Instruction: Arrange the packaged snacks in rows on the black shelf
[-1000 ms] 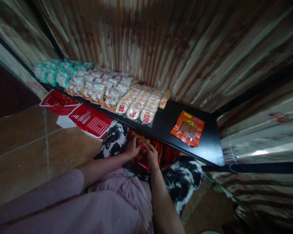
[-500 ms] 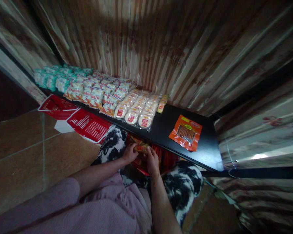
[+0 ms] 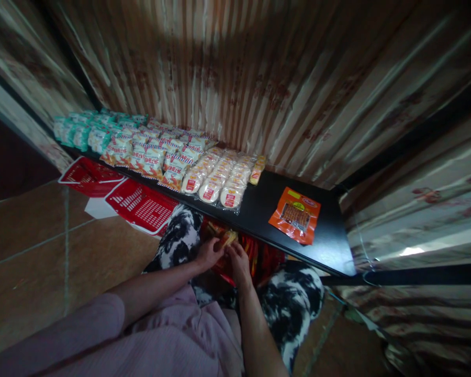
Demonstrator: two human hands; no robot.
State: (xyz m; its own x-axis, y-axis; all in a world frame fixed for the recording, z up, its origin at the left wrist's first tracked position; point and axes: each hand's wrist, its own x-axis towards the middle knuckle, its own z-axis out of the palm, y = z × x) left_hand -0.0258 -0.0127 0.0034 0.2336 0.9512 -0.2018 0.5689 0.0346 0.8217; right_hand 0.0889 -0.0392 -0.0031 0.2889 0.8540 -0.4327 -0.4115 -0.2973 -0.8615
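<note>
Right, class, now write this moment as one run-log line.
left hand: grip on yellow packet | right hand: grip on same packet | black shelf: orange packet, snack packs in rows | beside left knee: red baskets

One black shelf bears one orange packet, three files of round white cakes and three files of white-and-orange bags, but the full number in each file is unclear. The green packs and the yellow packs overlap too much to count. Lower down are three red baskets, two side by side and one under two bare hands with one yellow packet.
</note>
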